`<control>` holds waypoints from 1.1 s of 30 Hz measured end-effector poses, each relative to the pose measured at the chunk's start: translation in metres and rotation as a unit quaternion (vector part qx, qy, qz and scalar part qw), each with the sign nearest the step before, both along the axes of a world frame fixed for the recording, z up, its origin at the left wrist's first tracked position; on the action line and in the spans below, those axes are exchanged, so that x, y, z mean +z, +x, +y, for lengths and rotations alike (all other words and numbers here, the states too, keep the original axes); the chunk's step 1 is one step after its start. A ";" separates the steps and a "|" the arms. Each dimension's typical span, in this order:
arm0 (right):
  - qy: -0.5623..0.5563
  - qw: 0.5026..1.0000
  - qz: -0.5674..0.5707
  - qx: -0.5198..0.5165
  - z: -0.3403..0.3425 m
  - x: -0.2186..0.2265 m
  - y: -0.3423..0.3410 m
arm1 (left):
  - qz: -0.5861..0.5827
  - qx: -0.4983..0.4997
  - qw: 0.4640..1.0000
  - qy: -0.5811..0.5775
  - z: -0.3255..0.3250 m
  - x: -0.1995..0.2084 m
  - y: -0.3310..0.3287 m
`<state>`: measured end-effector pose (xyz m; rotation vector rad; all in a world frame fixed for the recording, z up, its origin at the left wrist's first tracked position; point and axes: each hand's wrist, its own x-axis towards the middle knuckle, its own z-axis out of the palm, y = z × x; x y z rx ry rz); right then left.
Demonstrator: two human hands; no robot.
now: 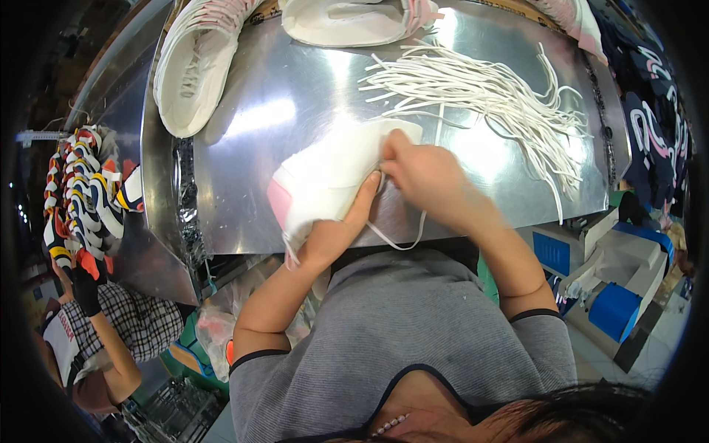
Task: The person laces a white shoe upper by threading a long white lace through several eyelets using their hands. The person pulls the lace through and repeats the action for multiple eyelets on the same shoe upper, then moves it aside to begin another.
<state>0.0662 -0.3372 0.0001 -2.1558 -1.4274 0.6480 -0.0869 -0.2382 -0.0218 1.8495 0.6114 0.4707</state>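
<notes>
Metal table [236, 166]: black tape [185, 203] along L edge, then bare room up to white-pink shoe [332, 166], held ctr nr front edge. Its long axis slants lower L to upper R, pink end lower L. L hand [334, 235] grips near side, thumb up. R hand [428, 176] fingers bunched at shoe; can't tell what's pinched. Laces [484, 92] upper R, bare metal nearer front.

1 white shoe [325, 177] with pink patch [279, 201], tilted over the table [229, 173], 1 white lace [402, 247] in loose curve beside it.
</notes>
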 end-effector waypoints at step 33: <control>0.266 0.853 0.421 -0.153 -0.020 -0.004 -0.013 | -0.087 0.006 0.909 0.407 0.026 0.093 0.010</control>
